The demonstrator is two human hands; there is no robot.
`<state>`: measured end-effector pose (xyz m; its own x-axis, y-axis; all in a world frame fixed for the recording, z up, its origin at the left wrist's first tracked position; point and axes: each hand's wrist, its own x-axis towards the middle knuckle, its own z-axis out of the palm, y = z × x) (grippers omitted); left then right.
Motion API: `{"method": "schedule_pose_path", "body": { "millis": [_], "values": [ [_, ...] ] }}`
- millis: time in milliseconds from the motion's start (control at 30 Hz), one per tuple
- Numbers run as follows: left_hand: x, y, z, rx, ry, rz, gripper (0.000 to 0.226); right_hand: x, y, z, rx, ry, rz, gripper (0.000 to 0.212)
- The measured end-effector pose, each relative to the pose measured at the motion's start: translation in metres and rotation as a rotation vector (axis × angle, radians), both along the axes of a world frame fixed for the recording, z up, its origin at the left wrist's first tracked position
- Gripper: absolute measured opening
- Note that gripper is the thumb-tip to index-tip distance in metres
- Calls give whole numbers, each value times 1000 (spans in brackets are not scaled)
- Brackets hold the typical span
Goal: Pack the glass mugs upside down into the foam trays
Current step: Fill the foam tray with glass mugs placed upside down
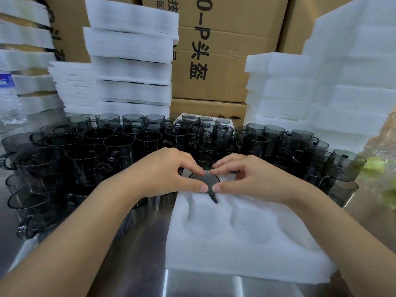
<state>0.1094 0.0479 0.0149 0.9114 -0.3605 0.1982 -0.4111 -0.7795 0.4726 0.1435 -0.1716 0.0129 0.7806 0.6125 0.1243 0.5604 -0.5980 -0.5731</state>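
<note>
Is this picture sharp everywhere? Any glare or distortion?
Head view: sharp centrally, where left hand and right hand hold the dark glass mug in the white foam tray; clear plastic bottle at the edge blurred; white foam stacks lean from wide-angle distortion; glare streaks the steel table.

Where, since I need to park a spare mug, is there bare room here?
Bare steel table between the loose mugs and the foam tray, and along the tray's near edge. The tray's near pockets are empty. Farther back, mugs crowd everything.
</note>
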Motion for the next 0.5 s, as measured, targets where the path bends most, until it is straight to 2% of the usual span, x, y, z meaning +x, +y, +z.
{"method": "schedule_pose_path", "body": {
  "millis": [100, 167, 233, 300, 400, 500],
  "values": [
    [-2, -2, -3, -24, -18, 17, 38, -5, 1, -4, 32, -53, -1, 24],
    [-3, -4, -5, -34, -53, 23, 39, -6, 2, -4, 185, -177, -68, 27],
    [-5, -7, -7, -30, -90, 33, 40, -1, -2, -1, 401, -348, -230, 31],
    [-6, -10, -8, -9, -122, 46, 41, 5, -9, 3, 507, -439, -445, 37],
    [-6, -12, -8, 18, -160, 65, 46, 15, -20, 1, 340, -348, -601, 51],
    [-6, -13, -9, 26, -182, 78, 34, 24, -22, -5, 131, -222, -603, 63]
  ]
}}
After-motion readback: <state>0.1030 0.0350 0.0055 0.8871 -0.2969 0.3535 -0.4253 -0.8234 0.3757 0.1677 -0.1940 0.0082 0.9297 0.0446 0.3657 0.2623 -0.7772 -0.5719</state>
